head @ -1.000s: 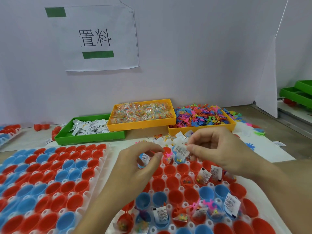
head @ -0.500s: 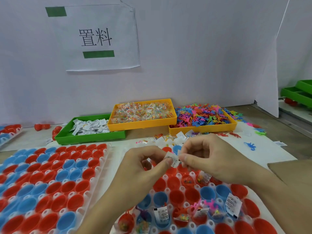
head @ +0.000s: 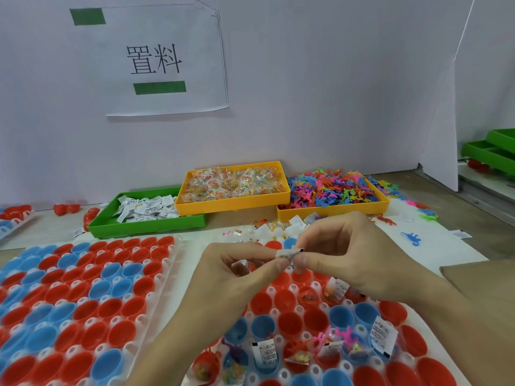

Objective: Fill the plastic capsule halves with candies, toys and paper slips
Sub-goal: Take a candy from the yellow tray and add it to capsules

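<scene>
My left hand (head: pixel 237 277) and my right hand (head: pixel 348 257) meet above the right capsule tray (head: pixel 434 338), and both pinch one small white paper slip (head: pixel 288 254) between thumb and fingertips. Below them stand red and blue capsule halves (head: pixel 289 321); several near ones hold candy packets, rubbery toys and slips. A green tray of paper slips (head: pixel 145 211), an orange tray of candy packets (head: pixel 234 185) and an orange tray of coloured toys (head: pixel 331 195) stand at the back.
A second tray (head: pixel 172 260) of empty red and blue halves lies at the left. Loose slips, candies and toys (head: pixel 273 228) are scattered behind my hands. A blue toy (head: pixel 412 237) lies on white paper at the right. A cardboard sheet (head: pixel 479 285) is near right.
My hands came together from apart. A second ago the left pinched its own slip and the right held a bunch; now both pinch one slip, slightly lower and nearer me.
</scene>
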